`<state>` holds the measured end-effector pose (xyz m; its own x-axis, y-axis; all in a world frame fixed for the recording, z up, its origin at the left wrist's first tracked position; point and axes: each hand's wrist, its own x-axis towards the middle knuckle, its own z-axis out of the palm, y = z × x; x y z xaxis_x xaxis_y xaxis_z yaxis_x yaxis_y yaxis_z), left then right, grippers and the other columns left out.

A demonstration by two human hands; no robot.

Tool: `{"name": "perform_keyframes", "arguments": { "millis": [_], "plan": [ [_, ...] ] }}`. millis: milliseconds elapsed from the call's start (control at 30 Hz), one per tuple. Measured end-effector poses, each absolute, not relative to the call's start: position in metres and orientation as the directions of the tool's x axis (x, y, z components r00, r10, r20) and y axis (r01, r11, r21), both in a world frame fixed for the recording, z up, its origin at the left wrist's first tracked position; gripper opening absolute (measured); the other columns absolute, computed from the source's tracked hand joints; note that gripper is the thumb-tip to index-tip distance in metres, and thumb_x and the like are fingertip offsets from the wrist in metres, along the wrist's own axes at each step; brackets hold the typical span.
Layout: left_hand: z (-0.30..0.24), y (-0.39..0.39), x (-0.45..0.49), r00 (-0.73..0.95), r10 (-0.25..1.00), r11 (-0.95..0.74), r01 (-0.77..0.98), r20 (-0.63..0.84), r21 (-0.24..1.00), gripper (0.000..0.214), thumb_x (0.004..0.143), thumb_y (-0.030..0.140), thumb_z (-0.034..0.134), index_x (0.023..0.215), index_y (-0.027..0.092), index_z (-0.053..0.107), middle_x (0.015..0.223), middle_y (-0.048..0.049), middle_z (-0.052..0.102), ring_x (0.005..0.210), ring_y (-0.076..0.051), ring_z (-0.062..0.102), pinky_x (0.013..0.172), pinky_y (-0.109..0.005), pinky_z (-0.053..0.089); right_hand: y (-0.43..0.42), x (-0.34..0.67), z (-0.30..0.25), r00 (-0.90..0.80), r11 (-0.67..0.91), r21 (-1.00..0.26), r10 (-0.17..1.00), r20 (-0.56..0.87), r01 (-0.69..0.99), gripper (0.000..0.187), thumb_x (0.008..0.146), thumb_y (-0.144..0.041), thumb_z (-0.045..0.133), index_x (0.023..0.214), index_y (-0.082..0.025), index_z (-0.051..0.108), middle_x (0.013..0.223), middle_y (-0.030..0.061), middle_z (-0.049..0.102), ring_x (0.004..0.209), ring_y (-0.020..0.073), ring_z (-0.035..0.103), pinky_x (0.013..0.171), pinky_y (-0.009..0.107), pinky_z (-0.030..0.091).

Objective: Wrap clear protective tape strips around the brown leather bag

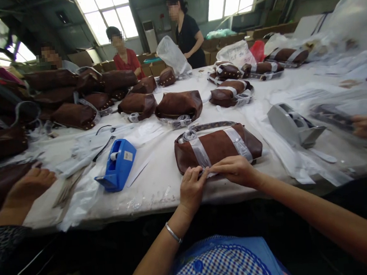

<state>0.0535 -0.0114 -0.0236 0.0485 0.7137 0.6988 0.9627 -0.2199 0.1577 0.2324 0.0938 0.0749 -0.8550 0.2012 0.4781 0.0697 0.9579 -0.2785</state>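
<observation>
A brown handbag (214,145) lies on the table directly in front of me, with two pale wrapping strips across its body and a rolled, wrapped strap at its upper left. My left hand (192,186) is at the bag's near edge, fingers bent and pinched together. My right hand (234,170) meets it from the right, its thumb and forefinger pressed together at the same spot. Both sets of fingertips close on something small at the lower edge of the bag, too small and covered to name.
A blue tape dispenser (118,164) stands to the left, a grey tape dispenser (290,124) to the right. More brown bags (179,105) lie behind and at the left. Co-workers' hands (30,187) appear at both sides. Several people stand or sit beyond the table.
</observation>
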Motion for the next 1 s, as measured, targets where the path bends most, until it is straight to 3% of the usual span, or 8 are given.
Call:
{"name": "perform_keyframes", "arguments": {
  "millis": [167,400,567,733,867,1000],
  "plan": [
    [-0.025,-0.010,0.055,-0.006,0.693,-0.216,0.952,0.721,0.216,0.036,0.092,0.012,0.057,0.128,0.018,0.059,0.099,-0.0035,0.068,0.096,-0.017,0.064,0.107,-0.037,0.050,0.106,0.218,0.078,-0.842,0.934,-0.326,0.291,0.455,0.146,0.027,0.096,-0.016,0.056,0.114,-0.028,0.073,0.102,0.0010,0.074,0.089,0.0166,0.069,0.079,0.028,0.054],
    [-0.024,-0.010,0.054,-0.078,0.667,-0.211,0.934,0.741,0.287,0.027,0.092,0.011,0.056,0.119,0.016,0.058,0.100,-0.0044,0.071,0.100,-0.017,0.066,0.103,-0.033,0.053,0.122,0.196,0.066,-0.823,0.925,-0.261,0.368,0.433,0.277,0.013,0.094,-0.023,0.065,0.097,-0.028,0.077,0.093,0.0007,0.074,0.088,0.0200,0.060,0.081,0.033,0.052],
    [-0.026,-0.013,0.053,-0.002,0.676,-0.239,0.946,0.737,0.221,0.037,0.092,0.012,0.058,0.128,0.020,0.057,0.112,-0.0050,0.071,0.105,-0.018,0.066,0.102,-0.032,0.053,0.131,0.188,0.064,-0.807,0.876,-0.256,0.479,0.346,0.410,0.005,0.089,-0.030,0.072,0.087,-0.026,0.073,0.089,0.0000,0.070,0.083,0.0176,0.062,0.073,0.029,0.050],
    [-0.024,-0.012,0.049,0.100,0.664,-0.281,0.952,0.741,0.123,0.046,0.093,0.010,0.055,0.137,0.024,0.054,0.131,-0.0048,0.066,0.113,-0.017,0.064,0.104,-0.030,0.052,0.141,0.179,0.064,-0.772,0.818,-0.266,0.571,0.278,0.510,0.021,0.083,-0.037,0.079,0.091,-0.023,0.065,0.086,-0.0017,0.065,0.069,0.0137,0.060,0.059,0.025,0.043],
    [-0.016,-0.012,0.048,0.074,0.708,-0.272,0.946,0.702,0.175,0.048,0.093,0.011,0.056,0.140,0.019,0.052,0.129,-0.0040,0.068,0.109,-0.016,0.065,0.101,-0.026,0.052,0.139,0.184,0.063,-0.722,0.823,-0.250,0.567,0.396,0.510,0.015,0.089,-0.035,0.071,0.091,-0.022,0.062,0.087,0.0008,0.065,0.073,0.0164,0.062,0.063,0.026,0.045],
    [-0.013,-0.015,0.050,-0.013,0.734,-0.230,0.936,0.679,0.266,0.052,0.091,0.009,0.056,0.141,0.022,0.051,0.124,-0.0015,0.070,0.104,-0.015,0.067,0.097,-0.024,0.053,0.147,0.238,0.078,-0.618,0.802,-0.207,0.571,0.541,0.560,0.011,0.096,-0.031,0.060,0.104,-0.025,0.064,0.097,0.0030,0.069,0.086,0.0200,0.065,0.078,0.030,0.050]
  ]
}}
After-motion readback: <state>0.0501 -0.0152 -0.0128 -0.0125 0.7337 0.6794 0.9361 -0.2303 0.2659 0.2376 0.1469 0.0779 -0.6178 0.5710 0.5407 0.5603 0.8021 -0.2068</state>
